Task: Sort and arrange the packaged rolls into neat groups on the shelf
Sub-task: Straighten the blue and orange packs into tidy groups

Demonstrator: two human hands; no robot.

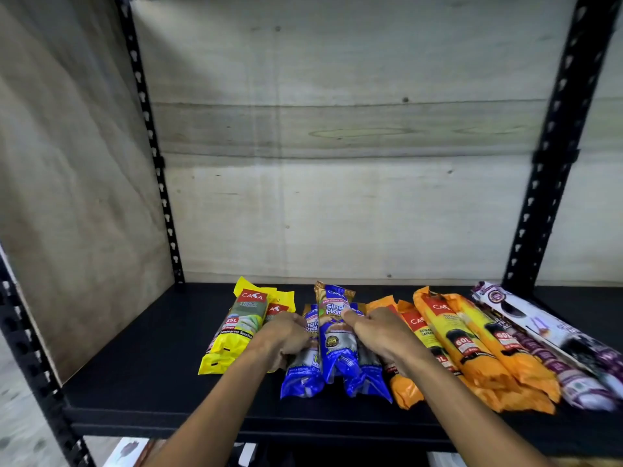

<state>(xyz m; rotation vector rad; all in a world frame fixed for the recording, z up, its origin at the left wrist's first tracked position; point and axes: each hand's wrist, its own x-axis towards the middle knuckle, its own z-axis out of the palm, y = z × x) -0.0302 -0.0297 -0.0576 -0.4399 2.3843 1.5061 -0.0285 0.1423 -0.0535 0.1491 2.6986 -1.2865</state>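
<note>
Shop stockroom: black slotted-steel shelf [141, 372], plywood backing [337, 163], branded packaged rolls [337, 335].

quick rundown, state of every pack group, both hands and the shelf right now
yellow packs: two, lying side by side at the left end
blue packs: three bunched, one riding on top
orange packs: piled, overlapping
purple packs: lying slanted at the right end
left hand: curled against the blue bunch's left side
right hand: curled against its right side
shelf: bare at left
</note>
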